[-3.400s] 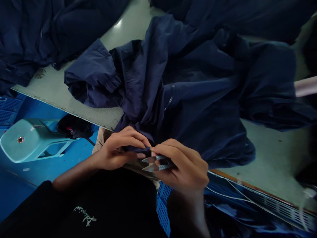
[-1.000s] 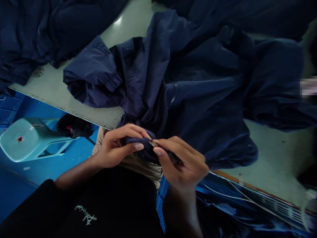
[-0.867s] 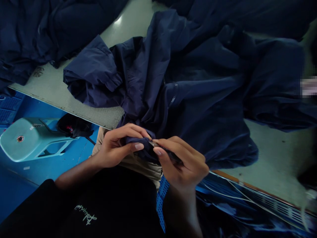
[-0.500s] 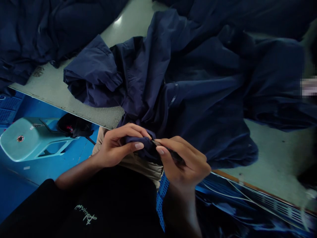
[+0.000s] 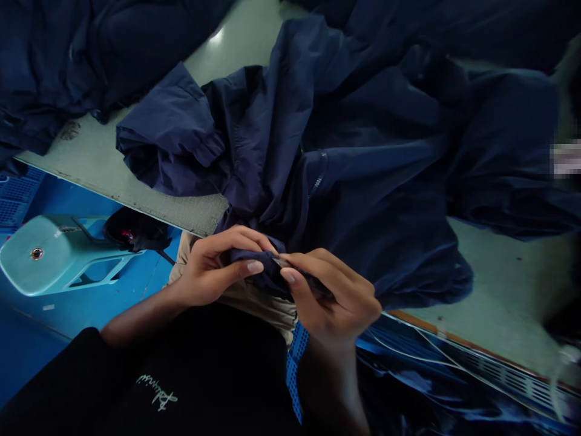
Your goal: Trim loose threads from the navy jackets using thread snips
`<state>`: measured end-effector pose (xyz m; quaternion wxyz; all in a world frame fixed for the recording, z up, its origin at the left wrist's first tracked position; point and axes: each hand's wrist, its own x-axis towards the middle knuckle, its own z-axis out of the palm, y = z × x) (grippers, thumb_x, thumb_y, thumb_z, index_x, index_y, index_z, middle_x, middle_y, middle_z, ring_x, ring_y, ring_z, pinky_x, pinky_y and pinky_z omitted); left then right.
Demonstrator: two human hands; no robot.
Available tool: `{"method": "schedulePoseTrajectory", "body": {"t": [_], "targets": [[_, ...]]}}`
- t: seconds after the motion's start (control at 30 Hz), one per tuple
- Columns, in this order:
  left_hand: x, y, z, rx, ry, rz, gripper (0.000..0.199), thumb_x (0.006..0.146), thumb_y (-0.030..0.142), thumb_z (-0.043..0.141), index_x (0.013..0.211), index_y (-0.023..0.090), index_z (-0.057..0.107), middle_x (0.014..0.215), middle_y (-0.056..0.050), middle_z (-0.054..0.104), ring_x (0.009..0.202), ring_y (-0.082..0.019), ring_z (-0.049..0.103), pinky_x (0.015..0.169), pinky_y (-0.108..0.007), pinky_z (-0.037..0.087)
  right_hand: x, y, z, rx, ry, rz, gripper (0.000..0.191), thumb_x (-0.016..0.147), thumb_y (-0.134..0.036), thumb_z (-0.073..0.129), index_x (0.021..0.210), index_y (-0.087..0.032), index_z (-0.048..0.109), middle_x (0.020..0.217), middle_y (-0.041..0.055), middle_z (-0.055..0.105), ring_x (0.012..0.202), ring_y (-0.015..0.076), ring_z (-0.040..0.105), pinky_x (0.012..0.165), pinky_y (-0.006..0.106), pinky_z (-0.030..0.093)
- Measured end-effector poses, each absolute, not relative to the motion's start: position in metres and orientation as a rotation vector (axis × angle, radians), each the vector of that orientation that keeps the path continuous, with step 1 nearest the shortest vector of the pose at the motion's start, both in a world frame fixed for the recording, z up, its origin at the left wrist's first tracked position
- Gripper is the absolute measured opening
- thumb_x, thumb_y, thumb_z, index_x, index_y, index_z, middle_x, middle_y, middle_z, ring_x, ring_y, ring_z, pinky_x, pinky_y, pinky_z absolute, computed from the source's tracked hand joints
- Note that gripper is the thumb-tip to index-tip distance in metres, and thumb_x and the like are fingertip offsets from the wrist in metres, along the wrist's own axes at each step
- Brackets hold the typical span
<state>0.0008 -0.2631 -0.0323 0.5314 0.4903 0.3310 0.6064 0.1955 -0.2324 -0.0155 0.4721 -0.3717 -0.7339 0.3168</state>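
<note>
Navy garment (image 5: pixel 376 212): fold (image 5: pixel 248 257) pinched in left hand (image 5: pixel 209 266); right hand (image 5: pixel 340 293), at its 3 o'clock, pinches metal blade (image 5: pixel 282 263) beside the fold. Slipping fold could get nicked.

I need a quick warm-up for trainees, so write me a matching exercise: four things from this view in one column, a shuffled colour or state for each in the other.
Things
1. Left hand
2. Stool
3. Right hand
4. Shirt

Colours or states
A. Black with white lettering
B. Holding a metal blade
C. Pale turquoise
D. Pinching dark blue cloth

Pairs: 1-D, 2-C, 3-B, 4-A
</note>
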Motion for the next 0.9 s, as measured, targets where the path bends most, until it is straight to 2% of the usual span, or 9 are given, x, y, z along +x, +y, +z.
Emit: {"method": "schedulePoseTrajectory", "body": {"t": [0.9], "targets": [[0.0007,-0.2627,-0.0349,1.162,0.783,1.453,0.021,0.092,0.007,0.073,0.110,0.016,0.078,0.114,-0.010,0.076,0.108,-0.019,0.073,0.098,-0.033,0.059,0.1941,-0.2344,-0.0163,-0.917,-1.790,0.782,0.030,0.085,-0.005,0.078,0.109,-0.023,0.079,0.089,0.0008,0.077,0.068,0.0125,0.068,0.056,0.027,0.053]]}}
